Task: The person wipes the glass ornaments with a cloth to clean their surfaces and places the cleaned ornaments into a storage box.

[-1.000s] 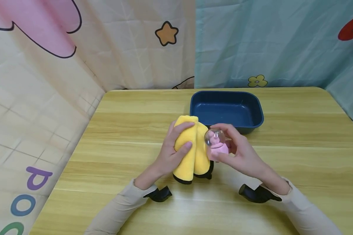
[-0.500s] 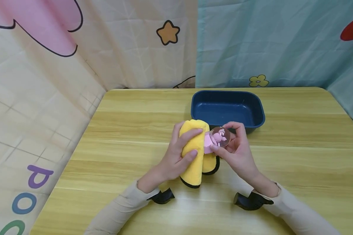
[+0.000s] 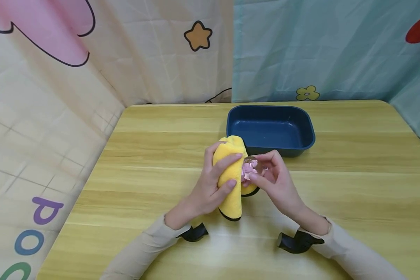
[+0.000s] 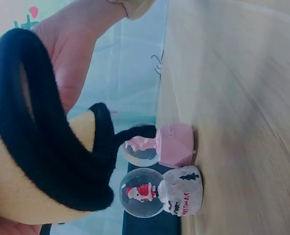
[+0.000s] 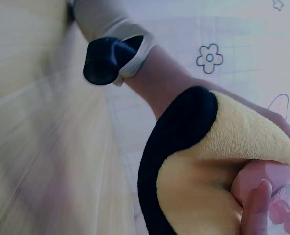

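Note:
My left hand (image 3: 210,186) grips a folded yellow cloth (image 3: 231,194) with black edging, held above the table. Close on its right, my right hand (image 3: 283,184) pinches a small snow globe (image 3: 250,168) by its clear dome, with a pink figure inside. The globe is tipped on its side. In the right wrist view its pink base (image 5: 255,178) sits in a fold of the cloth, a fingertip against it. Two more snow globes stand on the table in the left wrist view: one with a pink base (image 4: 176,145), one with a white Christmas base (image 4: 185,191) and a Santa.
A dark blue plastic bin (image 3: 271,149) stands at the back of the wooden table (image 3: 154,155), just beyond the hands. Printed curtains (image 3: 154,50) hang behind and to the left of the table. Black wrist mounts (image 3: 297,242) stick out below both forearms.
The right hand has turned the snow globe from upright onto its side, dome to the right, and brought its base into the cloth. The left hand has shifted slightly right with the cloth.

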A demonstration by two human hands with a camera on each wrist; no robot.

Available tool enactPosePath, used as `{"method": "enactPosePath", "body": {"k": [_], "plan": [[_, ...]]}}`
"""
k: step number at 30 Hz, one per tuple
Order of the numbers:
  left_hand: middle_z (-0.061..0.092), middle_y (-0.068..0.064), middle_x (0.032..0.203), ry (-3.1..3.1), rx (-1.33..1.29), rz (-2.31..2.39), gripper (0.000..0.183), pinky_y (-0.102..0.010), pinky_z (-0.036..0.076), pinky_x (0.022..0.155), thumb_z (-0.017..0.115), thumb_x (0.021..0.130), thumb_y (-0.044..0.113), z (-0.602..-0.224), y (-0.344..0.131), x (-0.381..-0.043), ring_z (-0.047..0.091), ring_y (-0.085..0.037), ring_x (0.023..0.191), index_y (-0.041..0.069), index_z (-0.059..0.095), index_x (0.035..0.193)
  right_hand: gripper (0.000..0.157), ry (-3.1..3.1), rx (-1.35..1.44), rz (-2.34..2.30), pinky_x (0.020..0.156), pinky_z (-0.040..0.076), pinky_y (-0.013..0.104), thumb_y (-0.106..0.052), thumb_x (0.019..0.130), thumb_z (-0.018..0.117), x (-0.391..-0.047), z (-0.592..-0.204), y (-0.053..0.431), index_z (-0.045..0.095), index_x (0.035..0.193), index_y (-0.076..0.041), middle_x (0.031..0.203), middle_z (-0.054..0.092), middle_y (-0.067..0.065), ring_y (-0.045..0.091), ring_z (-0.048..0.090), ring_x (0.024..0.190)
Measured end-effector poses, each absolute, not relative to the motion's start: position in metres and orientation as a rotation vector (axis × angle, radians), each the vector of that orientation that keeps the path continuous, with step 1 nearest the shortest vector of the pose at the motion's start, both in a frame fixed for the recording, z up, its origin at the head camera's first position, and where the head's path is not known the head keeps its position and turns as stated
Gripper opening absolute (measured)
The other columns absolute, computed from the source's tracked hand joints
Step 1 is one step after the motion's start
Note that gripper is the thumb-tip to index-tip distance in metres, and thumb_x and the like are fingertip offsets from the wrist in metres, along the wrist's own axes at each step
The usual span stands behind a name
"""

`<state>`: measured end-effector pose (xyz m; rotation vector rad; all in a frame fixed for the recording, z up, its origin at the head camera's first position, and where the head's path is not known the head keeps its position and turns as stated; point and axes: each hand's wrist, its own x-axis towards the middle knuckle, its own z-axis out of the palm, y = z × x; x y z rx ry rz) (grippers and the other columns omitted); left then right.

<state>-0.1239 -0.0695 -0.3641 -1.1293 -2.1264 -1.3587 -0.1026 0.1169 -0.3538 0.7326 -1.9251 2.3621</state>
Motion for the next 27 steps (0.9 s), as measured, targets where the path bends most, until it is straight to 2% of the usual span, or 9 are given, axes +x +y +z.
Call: {"method": "enactPosePath", "body": {"k": [2, 4, 9, 11, 16, 18, 23, 27], "plan": [[0.023, -0.021, 0.137, -2.124, -1.090, -1.361, 0.047, -0.033, 0.046, 0.087, 0.035, 0.097, 0.051, -0.363, -0.070, -0.124, 0.040, -0.029, 0.119, 0.018, 0.043, 0.129, 0.033, -1.915, 0.739, 2.389, 0.071, 0.057, 0.024, 0.010, 0.089, 0.051, -0.103, -0.353, 0.117, 0.040, 0.115, -0.006, 0.106, 0.056, 0.001, 0.010, 0.065, 0.077], [0.023, -0.021, 0.137, -2.111, -1.071, -1.369, 0.047, -0.033, 0.046, 0.086, 0.036, 0.097, 0.051, -0.363, -0.070, -0.124, 0.040, -0.029, 0.118, 0.018, 0.043, 0.128, 0.037, -1.938, 0.718, 2.389, 0.072, 0.057, 0.024, 0.009, 0.089, 0.051, -0.103, -0.352, 0.117, 0.040, 0.121, -0.007, 0.108, 0.056, 0.001, 0.010, 0.064, 0.080], [0.026, -0.022, 0.134, -2.085, -1.053, -1.384, 0.044, -0.031, 0.046, 0.083, 0.036, 0.097, 0.049, -0.363, -0.069, -0.123, 0.041, -0.029, 0.114, 0.018, 0.043, 0.127, 0.043, -2.061, 0.665, 2.275, 0.068, 0.056, 0.020, 0.007, 0.085, 0.060, -0.102, -0.353, 0.119, 0.050, 0.124, -0.006, 0.104, 0.059, -0.003, 0.007, 0.063, 0.078], [0.027, -0.022, 0.132, -2.069, -1.045, -1.387, 0.043, -0.031, 0.046, 0.081, 0.036, 0.097, 0.048, -0.363, -0.069, -0.123, 0.041, -0.029, 0.112, 0.018, 0.044, 0.126, 0.040, -2.066, 0.684, 2.228, 0.068, 0.055, 0.018, 0.008, 0.082, 0.064, -0.102, -0.354, 0.119, 0.054, 0.120, 0.000, 0.104, 0.060, -0.004, 0.006, 0.062, 0.077], [0.034, -0.023, 0.125, -2.001, -1.059, -1.404, 0.040, -0.030, 0.047, 0.080, 0.037, 0.098, 0.044, -0.364, -0.065, -0.126, 0.043, -0.029, 0.109, 0.015, 0.045, 0.124, 0.046, -2.005, 0.819, 2.037, 0.071, 0.054, 0.016, 0.010, 0.075, 0.071, -0.103, -0.355, 0.118, 0.049, 0.115, 0.014, 0.113, 0.060, -0.007, 0.005, 0.061, 0.083], [0.036, -0.023, 0.122, -1.978, -1.071, -1.416, 0.039, -0.030, 0.048, 0.080, 0.038, 0.098, 0.042, -0.364, -0.064, -0.126, 0.043, -0.030, 0.108, 0.013, 0.045, 0.123, 0.048, -1.955, 0.898, 1.940, 0.071, 0.053, 0.014, 0.009, 0.073, 0.073, -0.104, -0.356, 0.118, 0.049, 0.113, 0.016, 0.114, 0.060, -0.006, 0.005, 0.060, 0.085], [0.039, -0.023, 0.120, -1.976, -1.073, -1.443, 0.038, -0.030, 0.048, 0.081, 0.038, 0.099, 0.041, -0.364, -0.063, -0.125, 0.044, -0.029, 0.107, 0.012, 0.046, 0.121, 0.043, -1.811, 1.076, 1.708, 0.072, 0.051, 0.010, -0.005, 0.075, 0.075, -0.109, -0.357, 0.118, 0.055, 0.107, 0.015, 0.117, 0.061, 0.002, 0.006, 0.058, 0.090], [0.042, -0.022, 0.119, -1.985, -1.068, -1.470, 0.038, -0.029, 0.048, 0.079, 0.037, 0.099, 0.041, -0.363, -0.063, -0.124, 0.045, -0.028, 0.105, 0.011, 0.046, 0.121, 0.042, -1.771, 1.136, 1.471, 0.082, 0.051, 0.012, -0.018, 0.079, 0.073, -0.113, -0.360, 0.118, 0.057, 0.102, 0.013, 0.111, 0.062, 0.016, 0.010, 0.061, 0.104]]}}
